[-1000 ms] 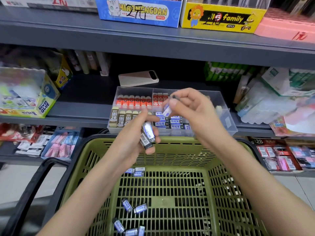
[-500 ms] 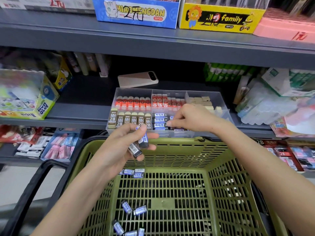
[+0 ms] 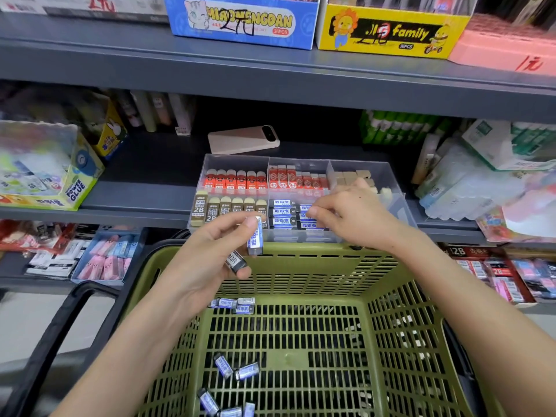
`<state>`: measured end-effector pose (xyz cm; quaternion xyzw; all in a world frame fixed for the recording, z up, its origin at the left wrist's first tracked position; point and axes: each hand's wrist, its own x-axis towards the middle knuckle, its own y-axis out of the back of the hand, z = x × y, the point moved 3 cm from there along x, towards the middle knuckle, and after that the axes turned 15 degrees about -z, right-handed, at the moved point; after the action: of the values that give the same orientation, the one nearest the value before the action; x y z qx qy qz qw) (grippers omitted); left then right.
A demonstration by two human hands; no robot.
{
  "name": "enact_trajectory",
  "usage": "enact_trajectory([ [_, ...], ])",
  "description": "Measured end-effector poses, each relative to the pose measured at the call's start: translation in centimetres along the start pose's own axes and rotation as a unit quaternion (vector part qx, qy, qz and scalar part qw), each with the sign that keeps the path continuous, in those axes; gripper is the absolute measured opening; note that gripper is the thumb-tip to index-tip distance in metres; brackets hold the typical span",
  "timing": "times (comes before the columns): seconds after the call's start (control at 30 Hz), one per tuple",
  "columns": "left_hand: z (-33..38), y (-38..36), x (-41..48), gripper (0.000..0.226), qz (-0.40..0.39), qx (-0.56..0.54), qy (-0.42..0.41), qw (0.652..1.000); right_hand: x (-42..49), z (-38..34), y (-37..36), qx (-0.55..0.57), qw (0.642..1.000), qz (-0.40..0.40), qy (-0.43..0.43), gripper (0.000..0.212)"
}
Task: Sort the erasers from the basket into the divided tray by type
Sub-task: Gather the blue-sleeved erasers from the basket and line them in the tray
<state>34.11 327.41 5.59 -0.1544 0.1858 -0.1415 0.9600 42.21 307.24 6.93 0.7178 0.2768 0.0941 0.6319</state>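
Observation:
A clear divided tray [image 3: 396, 203] stands on the middle shelf with red, brown 2B, beige and blue-labelled erasers in separate compartments. My right hand [image 3: 352, 218] reaches into the front middle compartment, its fingertips on the blue-labelled erasers [image 3: 282, 213] there. My left hand [image 3: 210, 254] hovers over the far rim of the green basket [image 3: 391, 296] and holds two blue-labelled erasers [image 3: 255, 239], one upright between thumb and fingers. Several more blue-labelled erasers [image 3: 233, 370] lie on the basket floor, and a few [image 3: 234, 303] at its far wall.
A beige phone [image 3: 243, 139] lies on the shelf behind the tray. A glue box [image 3: 48, 173] stands at the left, plastic-wrapped packs [image 3: 469, 182] at the right. Blue and yellow cartons [image 3: 243, 22] sit on the top shelf. The basket's black handle [image 3: 69, 314] is at the left.
My right hand came down from above the tray with an eraser and now rests in the blue-label compartment. My left hand shifted slightly, still holding its erasers.

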Motion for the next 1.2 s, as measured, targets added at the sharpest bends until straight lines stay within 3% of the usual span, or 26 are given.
enact_trajectory([
  [0.07, 0.0, -0.1, 0.0, 0.035, 0.004, -0.004, -0.002, 1.000, -0.3, 0.1, -0.1, -0.002, 1.000, 0.017, 0.003, 0.038],
  [0.23, 0.0, -0.4, 0.1, 0.030, -0.008, -0.005, -0.011, 1.000, -1.2, 0.4, 0.2, -0.130, 0.989, 0.068, 0.008, 0.041],
  [0.47, 0.0, -0.7, 0.2, 0.036, -0.007, 0.006, -0.026, 1.000, -1.2, -0.3, -0.3, -0.095, 0.995, 0.043, 0.007, 0.042],
  [0.57, 0.1, -0.8, 0.2, 0.036, -0.005, 0.019, -0.032, 0.999, -1.7, -1.1, 0.4, -0.098, 0.992, 0.085, 0.009, 0.044],
  [0.63, 0.1, -0.9, 0.3, 0.037, 0.000, 0.024, -0.035, 0.999, -2.4, -2.3, 1.2, 0.018, 0.992, 0.121, 0.037, 0.036],
  [0.73, 0.1, -1.1, 0.5, 0.042, 0.001, 0.015, -0.038, 0.999, -3.4, -4.2, 1.4, 0.255, 0.954, 0.096, 0.126, 0.022],
  [0.83, 0.1, -1.7, 0.5, 0.045, -0.028, -0.010, -0.033, 0.999, -4.2, -5.3, 1.2, 0.297, 0.935, 0.104, 0.162, 0.031],
  [0.97, -0.2, -2.8, 0.5, 0.037, -0.066, 0.006, 0.002, 0.998, -4.4, -5.7, 1.1, 0.347, 0.909, 0.163, 0.164, 0.019],
  [1.1, -0.5, -3.5, 0.5, 0.037, -0.078, 0.027, 0.024, 0.996, -3.4, -3.7, 1.8, 0.381, 0.898, 0.187, 0.117, 0.007],
  [1.13, -0.6, -3.4, 0.5, 0.035, -0.080, 0.018, 0.024, 0.996, -3.0, -2.8, 2.1, 0.361, 0.909, 0.192, 0.084, 0.004],
  [1.2, -0.4, -2.9, 0.4, 0.024, -0.084, -0.024, 0.022, 0.996, -1.7, -0.9, 2.6, 0.233, 0.957, 0.174, -0.002, 0.017],
])
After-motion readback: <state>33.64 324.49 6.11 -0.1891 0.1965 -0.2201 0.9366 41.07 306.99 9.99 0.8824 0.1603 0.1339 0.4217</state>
